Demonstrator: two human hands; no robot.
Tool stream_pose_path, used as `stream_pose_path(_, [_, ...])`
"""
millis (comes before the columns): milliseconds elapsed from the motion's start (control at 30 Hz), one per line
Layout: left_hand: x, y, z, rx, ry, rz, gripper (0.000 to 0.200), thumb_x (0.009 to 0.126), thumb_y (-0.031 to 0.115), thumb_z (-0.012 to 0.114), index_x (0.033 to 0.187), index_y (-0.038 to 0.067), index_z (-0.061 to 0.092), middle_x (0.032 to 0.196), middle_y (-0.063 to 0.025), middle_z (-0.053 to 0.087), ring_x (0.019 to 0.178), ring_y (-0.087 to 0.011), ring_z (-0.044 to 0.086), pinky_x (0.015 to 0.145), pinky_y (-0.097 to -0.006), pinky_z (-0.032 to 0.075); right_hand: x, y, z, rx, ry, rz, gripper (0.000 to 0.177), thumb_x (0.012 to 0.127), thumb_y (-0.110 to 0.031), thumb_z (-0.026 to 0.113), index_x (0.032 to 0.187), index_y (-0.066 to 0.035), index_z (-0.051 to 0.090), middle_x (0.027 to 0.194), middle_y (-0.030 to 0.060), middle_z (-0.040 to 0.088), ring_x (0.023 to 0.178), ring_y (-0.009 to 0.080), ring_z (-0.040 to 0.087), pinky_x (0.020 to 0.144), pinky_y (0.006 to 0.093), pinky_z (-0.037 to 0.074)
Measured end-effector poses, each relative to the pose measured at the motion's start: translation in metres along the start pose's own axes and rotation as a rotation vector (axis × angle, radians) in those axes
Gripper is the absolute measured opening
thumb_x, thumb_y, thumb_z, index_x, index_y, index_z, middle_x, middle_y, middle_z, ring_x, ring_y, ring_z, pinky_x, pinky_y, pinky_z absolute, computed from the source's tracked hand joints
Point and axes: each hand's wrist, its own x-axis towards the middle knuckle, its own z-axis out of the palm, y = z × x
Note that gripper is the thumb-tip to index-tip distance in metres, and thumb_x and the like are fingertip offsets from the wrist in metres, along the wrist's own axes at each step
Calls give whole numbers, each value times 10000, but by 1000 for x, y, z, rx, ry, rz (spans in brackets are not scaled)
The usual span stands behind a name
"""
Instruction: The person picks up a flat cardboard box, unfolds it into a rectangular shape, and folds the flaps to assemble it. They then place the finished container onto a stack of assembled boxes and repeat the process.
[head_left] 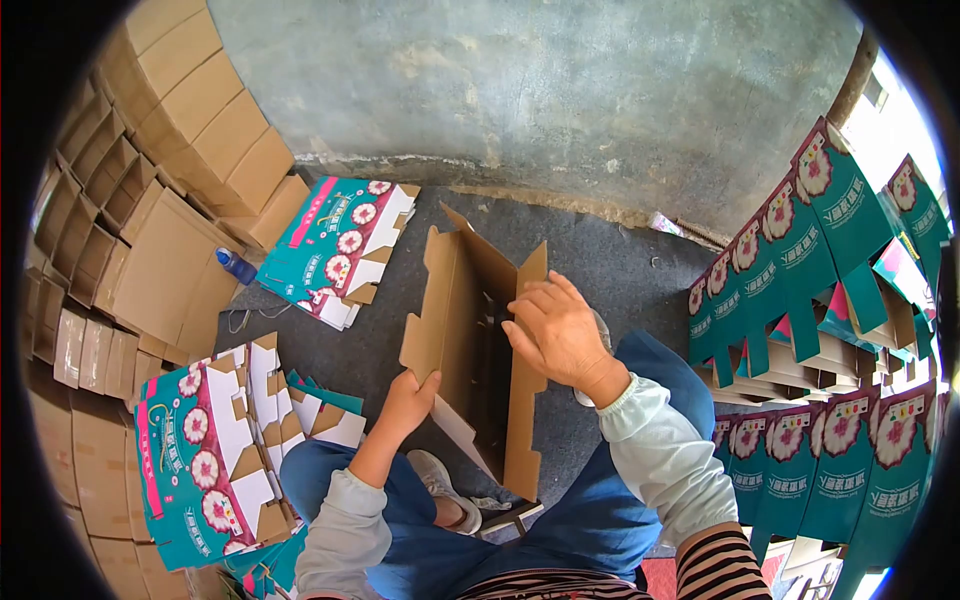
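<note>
A partly folded cardboard carton (455, 330) stands between my knees, its brown inner side facing me and its top gaping. Its notched flaps stick up along both long edges. My left hand (408, 400) grips the near left edge, thumb over the rim and fingers hidden on the outside. Against the right wall lies my right hand (560, 330), fingers stretched out and thumb apart over the opening. The carton's printed outer face is turned away from view.
Flat printed green cartons lie in one stack (335, 245) ahead-left and another stack (205, 460) by my left knee. Folded green cartons (790, 250) are piled on the right. Brown boxes (190, 110) line the left; a blue bottle (236, 266) stands near them. A grey wall (540, 90) is ahead.
</note>
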Motion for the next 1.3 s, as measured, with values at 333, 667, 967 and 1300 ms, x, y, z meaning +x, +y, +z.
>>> stream_pose_path(333, [30, 1, -69, -87, -343, -124, 363, 908, 258, 594, 1162, -2, 587, 1051, -52, 644, 951, -133, 562, 850, -293, 440, -4, -2, -28, 90, -231, -187, 323, 808, -350, 623, 897, -41, 665, 864, 103, 635, 965, 281, 596, 1042, 464, 332])
stream_pose_path(667, [103, 18, -96, -18, -186, -100, 442, 901, 357, 591, 1188, 20, 575, 1102, -79, 629, 979, -159, 588, 844, -315, 466, -10, -4, -11, -206, -422, -301, 109, 678, -157, 634, 765, -106, 592, 735, 14, 549, 770, 185, 578, 661, 305, 474])
stream_pose_path(967, [11, -5, -109, -254, 545, -109, 372, 898, 311, 601, 1158, 55, 533, 885, -39, 613, 757, -93, 593, 545, -204, 454, 8, -13, 14, -144, -251, -112, 58, 692, -114, 609, 748, -112, 598, 719, 34, 588, 729, 215, 608, 636, 332, 484])
stream_pose_path(1300, [-29, 68, 18, -729, 310, -288, 758, 828, 315, 611, 1378, -45, 235, 1237, -243, 450, 1071, -281, 539, 831, -330, 470, -7, -107, 40, -112, -430, -33, 101, 715, -130, 640, 787, -61, 622, 726, 84, 623, 664, 229, 642, 561, 313, 525])
